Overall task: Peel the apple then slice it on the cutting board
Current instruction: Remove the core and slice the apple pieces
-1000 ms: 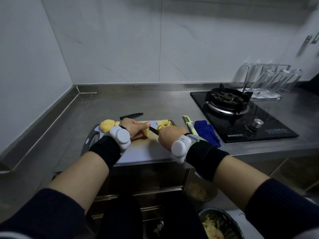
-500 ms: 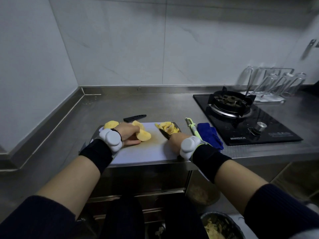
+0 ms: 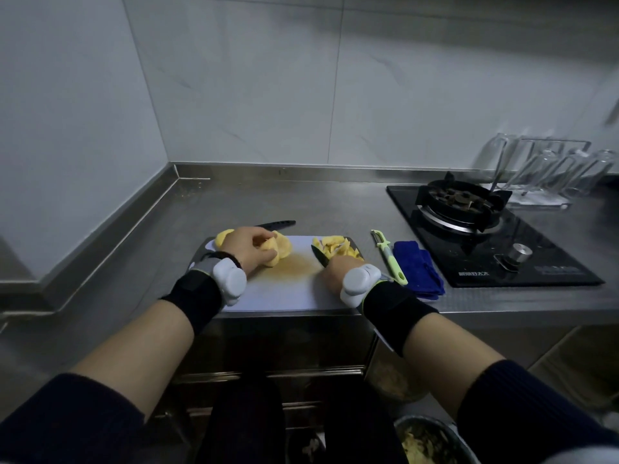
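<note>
A white cutting board [image 3: 284,293] lies at the counter's front edge. My left hand [image 3: 246,247] grips a peeled yellow apple piece [image 3: 279,247] at the board's far left; another peeled chunk [image 3: 222,237] shows behind the hand. My right hand [image 3: 338,269] holds a black knife [image 3: 320,254], its blade pointing away toward a pile of thin apple slices [image 3: 336,246] at the board's far right. The knife's handle is hidden inside the hand. A brownish wet patch marks the board between my hands.
A black knife sheath [image 3: 276,224] lies behind the board. A green peeler [image 3: 388,254] and a blue cloth [image 3: 417,269] sit right of it, then a black gas hob [image 3: 482,229]. Upturned glasses [image 3: 549,169] stand far right. A bowl of peels [image 3: 428,443] sits below.
The knife left the apple piece and moved right to the slice pile. My left hand drew the remaining apple piece back to the left and closed round it.
</note>
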Tool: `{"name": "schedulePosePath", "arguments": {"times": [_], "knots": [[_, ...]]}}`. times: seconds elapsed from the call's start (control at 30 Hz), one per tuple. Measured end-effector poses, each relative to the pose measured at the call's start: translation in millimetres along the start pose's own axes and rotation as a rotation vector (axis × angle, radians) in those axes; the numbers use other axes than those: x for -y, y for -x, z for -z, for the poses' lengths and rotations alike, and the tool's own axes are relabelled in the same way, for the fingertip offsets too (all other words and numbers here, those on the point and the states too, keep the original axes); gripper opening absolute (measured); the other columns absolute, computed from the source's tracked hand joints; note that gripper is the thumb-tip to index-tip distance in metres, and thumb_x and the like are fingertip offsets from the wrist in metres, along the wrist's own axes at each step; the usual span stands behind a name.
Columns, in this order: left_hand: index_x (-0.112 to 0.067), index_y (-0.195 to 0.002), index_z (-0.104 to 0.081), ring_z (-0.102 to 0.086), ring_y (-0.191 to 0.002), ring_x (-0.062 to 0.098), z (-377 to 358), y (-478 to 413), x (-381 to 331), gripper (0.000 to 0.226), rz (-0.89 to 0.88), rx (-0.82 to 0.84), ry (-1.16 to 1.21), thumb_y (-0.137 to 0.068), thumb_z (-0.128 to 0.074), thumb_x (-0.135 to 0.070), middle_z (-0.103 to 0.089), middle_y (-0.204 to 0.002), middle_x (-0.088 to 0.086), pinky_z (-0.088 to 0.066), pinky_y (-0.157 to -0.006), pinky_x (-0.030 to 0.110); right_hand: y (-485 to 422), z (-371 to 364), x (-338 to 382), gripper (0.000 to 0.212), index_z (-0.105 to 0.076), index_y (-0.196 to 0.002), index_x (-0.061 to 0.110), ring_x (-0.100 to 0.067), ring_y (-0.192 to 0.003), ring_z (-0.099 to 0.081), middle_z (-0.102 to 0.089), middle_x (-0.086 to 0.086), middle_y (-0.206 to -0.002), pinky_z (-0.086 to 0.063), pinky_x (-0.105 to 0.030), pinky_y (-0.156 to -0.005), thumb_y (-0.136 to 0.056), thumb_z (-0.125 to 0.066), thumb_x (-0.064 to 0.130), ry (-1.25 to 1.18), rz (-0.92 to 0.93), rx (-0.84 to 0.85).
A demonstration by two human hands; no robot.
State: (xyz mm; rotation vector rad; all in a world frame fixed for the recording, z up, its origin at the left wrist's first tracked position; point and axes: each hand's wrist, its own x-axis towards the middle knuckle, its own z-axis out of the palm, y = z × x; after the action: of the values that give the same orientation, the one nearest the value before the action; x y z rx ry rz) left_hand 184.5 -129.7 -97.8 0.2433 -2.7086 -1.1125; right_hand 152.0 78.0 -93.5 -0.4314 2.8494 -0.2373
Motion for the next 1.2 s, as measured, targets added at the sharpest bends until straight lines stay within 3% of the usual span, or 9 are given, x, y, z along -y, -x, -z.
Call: {"name": "schedulePosePath", "arguments": {"times": [0.17, 0.3, 0.43, 0.47, 0.53, 0.6, 0.73, 0.9, 1.2], "knots": [[-0.019, -0.123, -0.067, -0.047, -0.093, 0.015, -11.4, 10.6, -0.5, 0.056, -0.294, 0.083, -0.2, -0.07, -0.085, -0.019, -0.044, -0.097, -0.001, -0.039, -0.088, 0.023, 3.6, -1.2, 9.7, 0.032, -0.064, -0.112, 0.009, -0.034, -0.107, -0.06, -0.064, -0.014, -0.115, -0.046, -0.04, -0.086, -0.096, -0.044, 0.029, 0.033, 0.055, -0.006], [-0.019, -0.122, -0.067, -0.045, -0.103, 0.017, -23.1, 16.9, -1.9, 0.06, -0.354, 0.172, -0.22, -0.066, -0.087, -0.028, -0.048, -0.103, -0.002, -0.039, -0.096, 0.031, 4.5, -2.1, 8.2, 0.03, -0.064, -0.108, 0.01, -0.033, -0.103, -0.061, -0.065, -0.013, -0.111, -0.048, -0.04, -0.084, -0.097, -0.041, 0.027, 0.063, 0.076, -0.025], [-0.02, -0.108, -0.066, -0.052, -0.105, 0.017, -24.9, 18.0, 6.2, 0.048, -0.324, 0.059, -0.129, -0.066, -0.087, -0.03, -0.056, -0.109, -0.003, -0.044, -0.096, 0.036, 6.4, 0.4, -1.0, 0.025, -0.058, -0.087, 0.011, -0.025, -0.093, -0.059, -0.061, -0.009, -0.102, -0.041, -0.03, -0.076, -0.101, -0.039, 0.021, 0.073, 0.013, -0.006], [-0.022, -0.104, -0.065, -0.053, -0.104, 0.017, -25.4, 18.5, 9.5, 0.045, -0.297, 0.035, -0.106, -0.066, -0.087, -0.032, -0.056, -0.108, -0.004, -0.045, -0.095, 0.035, 6.0, -1.2, -3.6, 0.023, -0.058, -0.094, 0.011, -0.026, -0.095, -0.059, -0.061, -0.01, -0.104, -0.042, -0.031, -0.077, -0.101, -0.038, 0.021, 0.052, -0.004, -0.013], [-0.024, -0.097, -0.064, -0.054, -0.1, 0.016, -26.7, 19.9, 13.4, 0.039, -0.261, 0.021, -0.068, -0.067, -0.087, -0.034, -0.055, -0.105, -0.004, -0.045, -0.092, 0.032, 2.1, -6.3, -5.6, 0.04, -0.041, -0.135, 0.007, -0.032, -0.108, -0.059, -0.061, -0.014, -0.118, -0.044, -0.039, -0.087, -0.101, -0.035, 0.025, 0.003, -0.065, -0.042], [-0.026, -0.095, -0.065, -0.055, -0.098, 0.015, -29.8, 20.1, 13.1, 0.036, -0.265, 0.034, -0.043, -0.067, -0.086, -0.034, -0.056, -0.103, -0.005, -0.045, -0.09, 0.029, -2.2, -10.6, -6.5, 0.051, -0.023, -0.148, 0.008, -0.033, -0.113, -0.058, -0.06, -0.016, -0.124, -0.041, -0.04, -0.092, -0.102, -0.027, 0.03, -0.048, -0.151, -0.065], [-0.021, -0.097, -0.068, -0.056, -0.093, 0.013, -42.7, 13.5, -2.4, 0.035, -0.327, 0.057, -0.01, -0.068, -0.087, -0.029, -0.057, -0.099, -0.004, -0.047, -0.085, 0.025, -6.4, -8.8, -11.9, 0.044, -0.03, -0.143, 0.011, -0.032, -0.108, -0.06, -0.062, -0.013, -0.12, -0.044, -0.04, -0.09, -0.102, -0.03, 0.027, 0.079, -0.065, -0.091], [-0.019, -0.098, -0.068, -0.056, -0.093, 0.014, -58.6, 4.8, -8.0, 0.034, -0.333, 0.031, 0.029, -0.07, -0.085, -0.027, -0.056, -0.099, -0.005, -0.048, -0.088, 0.026, -6.9, -7.3, -13.6, 0.024, -0.051, -0.115, 0.013, -0.03, -0.099, -0.063, -0.065, -0.009, -0.111, -0.045, -0.036, -0.077, -0.099, -0.035, 0.021, 0.178, -0.033, -0.209], [-0.019, -0.101, -0.068, -0.058, -0.096, 0.014, -64.8, -0.1, 3.3, 0.034, -0.315, 0.042, 0.119, -0.072, -0.084, -0.026, -0.057, -0.104, -0.001, -0.049, -0.09, 0.028, -22.0, -1.1, -39.2, 0.026, -0.058, -0.116, 0.018, -0.028, -0.098, -0.063, -0.066, -0.007, -0.108, -0.042, -0.034, -0.071, -0.099, -0.038, 0.02, 0.139, -0.193, -0.283]]}}
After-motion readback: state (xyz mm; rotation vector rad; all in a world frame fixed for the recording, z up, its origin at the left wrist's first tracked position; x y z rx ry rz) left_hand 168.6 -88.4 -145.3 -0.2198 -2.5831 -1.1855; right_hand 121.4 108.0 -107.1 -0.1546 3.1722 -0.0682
